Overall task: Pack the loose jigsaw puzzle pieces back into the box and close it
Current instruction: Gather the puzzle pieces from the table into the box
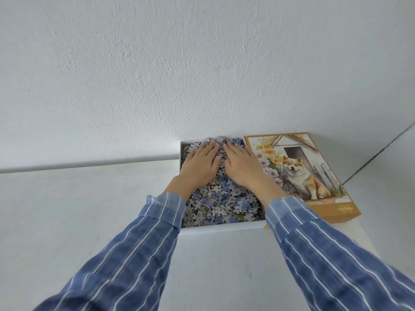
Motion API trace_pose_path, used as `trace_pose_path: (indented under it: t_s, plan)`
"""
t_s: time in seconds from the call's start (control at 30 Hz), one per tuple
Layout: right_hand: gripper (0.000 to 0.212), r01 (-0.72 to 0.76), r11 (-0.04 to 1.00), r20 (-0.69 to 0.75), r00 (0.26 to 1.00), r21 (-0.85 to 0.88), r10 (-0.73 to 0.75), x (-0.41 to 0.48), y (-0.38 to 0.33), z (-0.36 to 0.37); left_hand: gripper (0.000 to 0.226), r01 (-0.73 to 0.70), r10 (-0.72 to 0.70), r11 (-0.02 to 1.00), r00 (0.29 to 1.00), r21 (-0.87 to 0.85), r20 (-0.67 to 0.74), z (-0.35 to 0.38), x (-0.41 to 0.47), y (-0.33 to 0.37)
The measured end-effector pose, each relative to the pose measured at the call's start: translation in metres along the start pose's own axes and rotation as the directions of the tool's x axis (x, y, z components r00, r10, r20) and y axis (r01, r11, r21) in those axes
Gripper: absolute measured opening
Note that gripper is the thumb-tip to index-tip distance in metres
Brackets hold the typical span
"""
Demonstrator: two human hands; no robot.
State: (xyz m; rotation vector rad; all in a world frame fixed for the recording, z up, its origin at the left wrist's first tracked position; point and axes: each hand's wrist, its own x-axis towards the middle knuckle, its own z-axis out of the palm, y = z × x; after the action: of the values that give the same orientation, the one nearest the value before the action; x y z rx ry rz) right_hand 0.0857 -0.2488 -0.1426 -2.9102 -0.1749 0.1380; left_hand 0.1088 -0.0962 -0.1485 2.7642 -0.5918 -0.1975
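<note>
Well, both hands lay flat on the heap of puzzle pieces (224, 203), palms down, side by side and nearly touching at the thumbs. The left hand (199, 168) had its fingers straight and close together, pointing toward the wall (179, 63), and it pressed on the far half of the pile. The right hand (243, 168) lay the same way just beside it, fingers straight, holding nothing. Neither hand gripped a piece.

The pieces filled the white box (220, 229) up to its rim and mounded higher at the far end, where a few stood above the far edge against the wall. Most showed their grey patterned backs, with bluish and lilac faces mixed in among them. The box stood on the white table (89, 209), pushed up to the wall.

The lid (314, 176) lay face up on the table immediately to the right of the box, its long edge touching the box's side. It had an orange-tan border and a picture of a sitting dog beside flowers. The box was open, the lid not on it.

Both forearms reached in from below in blue sleeves with white stripes, the left sleeve (134, 254) crossing the box's near left corner, and the right sleeve (325, 254) passing over the near right corner and part of the lid.
</note>
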Motion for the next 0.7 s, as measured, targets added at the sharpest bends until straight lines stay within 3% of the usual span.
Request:
trace_pose_path:
  t_s: [0.2, 0.37, 0.47, 0.6, 0.7]
  plan:
    - [0.050, 0.081, 0.982, -0.161, 0.986, 0.173, -0.053, -0.046, -0.007, 0.005, 0.051, -0.046, 0.036, 0.995, 0.993, -0.089, -0.111, 0.001, -0.048, 0.007]
    - [0.067, 0.110, 0.979, -0.187, 0.979, 0.171, -0.077, -0.103, -0.012, 0.031, 0.066, -0.048, 0.043, 0.998, 0.992, -0.041, -0.117, 0.022, -0.101, 0.009]
    - [0.058, 0.121, 0.987, -0.237, 0.967, 0.102, -0.094, -0.116, -0.014, 0.042, 0.068, -0.069, 0.072, 0.997, 0.984, 0.023, -0.166, 0.031, -0.110, 0.010]
    - [0.059, 0.163, 0.968, -0.272, 0.956, 0.193, -0.107, -0.129, -0.013, 0.040, 0.063, -0.055, 0.048, 0.998, 0.971, -0.023, -0.232, 0.027, -0.124, 0.013]
    - [0.045, 0.200, 0.958, -0.382, 0.918, 0.207, -0.109, -0.151, -0.009, 0.045, 0.049, -0.039, 0.000, 0.994, 0.936, -0.103, -0.353, 0.033, -0.148, 0.012]
